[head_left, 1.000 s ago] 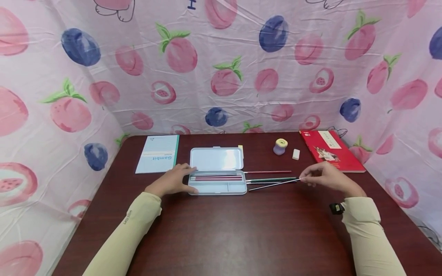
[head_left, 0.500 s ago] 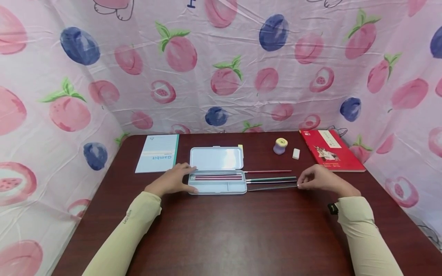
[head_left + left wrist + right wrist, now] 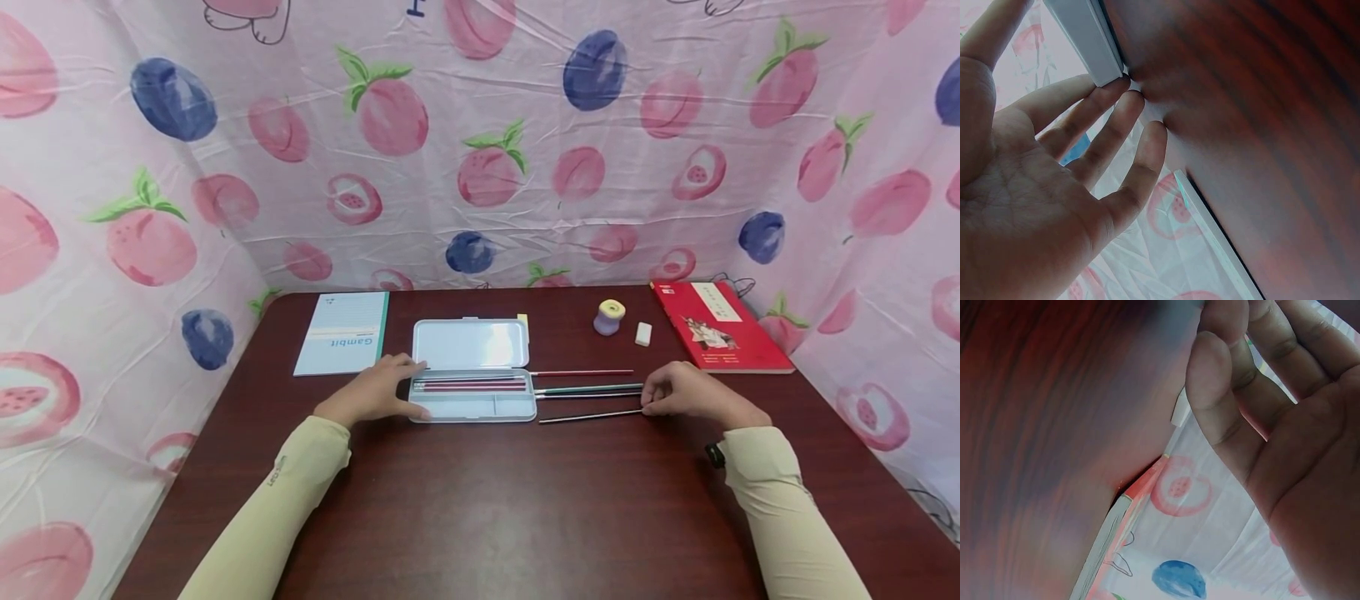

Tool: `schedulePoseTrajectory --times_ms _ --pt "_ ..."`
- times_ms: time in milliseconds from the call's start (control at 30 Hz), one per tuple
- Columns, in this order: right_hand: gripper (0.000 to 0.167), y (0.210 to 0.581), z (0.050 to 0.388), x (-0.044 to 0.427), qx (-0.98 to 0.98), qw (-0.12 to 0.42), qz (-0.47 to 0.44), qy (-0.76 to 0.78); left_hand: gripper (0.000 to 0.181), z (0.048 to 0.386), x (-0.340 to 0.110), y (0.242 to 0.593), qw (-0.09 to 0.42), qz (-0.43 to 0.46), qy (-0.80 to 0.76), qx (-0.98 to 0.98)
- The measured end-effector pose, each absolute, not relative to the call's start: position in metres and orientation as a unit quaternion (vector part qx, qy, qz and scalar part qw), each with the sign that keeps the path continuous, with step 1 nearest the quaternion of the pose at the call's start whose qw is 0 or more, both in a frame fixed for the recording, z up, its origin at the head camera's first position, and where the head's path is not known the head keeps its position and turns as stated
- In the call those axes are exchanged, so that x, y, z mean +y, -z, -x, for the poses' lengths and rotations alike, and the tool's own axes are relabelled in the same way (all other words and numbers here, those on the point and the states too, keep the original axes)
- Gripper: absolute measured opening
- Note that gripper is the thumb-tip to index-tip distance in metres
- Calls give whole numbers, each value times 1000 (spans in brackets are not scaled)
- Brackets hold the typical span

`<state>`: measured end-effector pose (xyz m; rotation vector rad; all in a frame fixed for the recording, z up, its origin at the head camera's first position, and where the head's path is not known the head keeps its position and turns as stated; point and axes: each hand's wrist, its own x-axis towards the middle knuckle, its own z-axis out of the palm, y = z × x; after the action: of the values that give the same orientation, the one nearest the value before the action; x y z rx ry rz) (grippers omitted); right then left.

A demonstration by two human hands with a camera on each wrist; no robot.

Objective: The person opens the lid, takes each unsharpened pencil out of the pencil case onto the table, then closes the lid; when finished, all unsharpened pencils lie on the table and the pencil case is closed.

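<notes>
In the head view, my left hand [image 3: 377,389] holds the left end of a pale pencil case [image 3: 456,409], thumb at its front edge and forefinger at the hinge side. Its other fingertips touch the table in the left wrist view. The case lies with its lid [image 3: 461,343] raised back, and red pencils [image 3: 471,385] rest in its rear compartment. My right hand [image 3: 693,396] pinches the right end of a thin dark pencil [image 3: 588,417] lying slightly slanted right of the case. Behind it lie a green pencil [image 3: 592,389], a dark pencil [image 3: 600,396] and a red one [image 3: 585,372].
A notebook [image 3: 341,333] lies at the back left. Toward the back right stand a yellow and purple spool-shaped object [image 3: 608,318], a white eraser [image 3: 643,334] and a red book [image 3: 723,329]. A patterned cloth [image 3: 480,150] hangs behind the table [image 3: 480,500].
My right hand has moved slightly left and toward the front edge, bringing the held pencil's right end lower, apart from the others. My left hand and the case have stayed put.
</notes>
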<state>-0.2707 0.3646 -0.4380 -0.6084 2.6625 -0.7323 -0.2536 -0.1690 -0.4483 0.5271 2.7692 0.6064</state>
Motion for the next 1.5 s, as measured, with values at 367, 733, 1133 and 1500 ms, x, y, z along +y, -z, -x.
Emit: schedulePoseTrajectory --times_ms 367,733,1133,1500 --pt "8 436 269 362 932 161 201 255 101 254 -169 449 126 -186 -209 952" --pt "11 432 270 359 935 147 200 253 100 254 -170 449 123 -189 -206 952" --pt "12 424 273 304 915 16 247 318 100 254 -170 447 126 -184 -207 953" --pt "6 437 282 239 909 22 276 313 101 255 -168 448 119 -190 -197 954"
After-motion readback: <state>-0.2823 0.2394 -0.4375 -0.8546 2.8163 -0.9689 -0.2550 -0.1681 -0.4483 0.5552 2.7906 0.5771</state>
